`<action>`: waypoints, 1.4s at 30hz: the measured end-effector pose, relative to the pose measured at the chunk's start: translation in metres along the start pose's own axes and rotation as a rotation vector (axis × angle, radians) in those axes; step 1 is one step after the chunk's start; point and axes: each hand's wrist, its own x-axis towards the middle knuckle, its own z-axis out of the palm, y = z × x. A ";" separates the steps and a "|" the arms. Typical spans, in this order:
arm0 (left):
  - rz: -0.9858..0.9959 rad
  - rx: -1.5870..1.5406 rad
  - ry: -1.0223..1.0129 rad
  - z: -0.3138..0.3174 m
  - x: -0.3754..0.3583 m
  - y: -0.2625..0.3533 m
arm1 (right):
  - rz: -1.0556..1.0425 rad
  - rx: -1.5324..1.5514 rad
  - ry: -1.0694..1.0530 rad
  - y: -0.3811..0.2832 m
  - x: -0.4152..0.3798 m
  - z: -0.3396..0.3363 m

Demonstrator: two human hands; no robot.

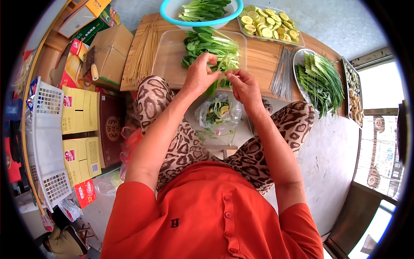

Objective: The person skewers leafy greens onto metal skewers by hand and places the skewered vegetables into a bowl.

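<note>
My left hand [200, 77] is curled with thumb and fingers brought together over the near edge of a clear plastic tray [167, 56]. A green leaf [211, 89] hangs below it, apparently from its grip. Beside it, my right hand [246, 87] pinches with thumb and forefinger at the pale stem ends; what lies between those fingertips is too small to make out. Just beyond both hands, a bunch of leafy greens [211, 45] lies in the tray, leaves to the left and stems to the right. Under my hands, a plastic bag [233, 113] holds vegetable scraps.
Bamboo skewers [139, 56] lie left of the tray, metal skewers [282, 74] right. Behind stand a blue-rimmed basin [164, 13] of greens and a tray of sliced zucchini [269, 23]. A plate of skewered chives [317, 80] overhangs the table's right edge. Cardboard boxes [110, 54] are stacked left.
</note>
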 end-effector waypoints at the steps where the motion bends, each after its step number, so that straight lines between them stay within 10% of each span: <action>1: -0.002 0.000 0.000 0.000 -0.001 0.000 | -0.001 0.004 -0.005 0.000 0.000 0.001; 14: 0.248 0.194 -0.090 0.016 -0.013 0.003 | -0.014 0.083 0.052 0.019 0.007 0.017; 24: -0.192 -0.593 -0.270 0.006 -0.006 -0.008 | -0.056 0.045 0.183 0.010 0.015 0.000; 33: -0.319 -0.726 0.223 -0.020 0.010 -0.017 | -0.022 -0.054 -0.140 -0.019 -0.011 0.004; 42: -0.308 -0.790 0.297 -0.025 0.013 -0.020 | 0.027 -0.097 -0.220 -0.016 -0.020 0.015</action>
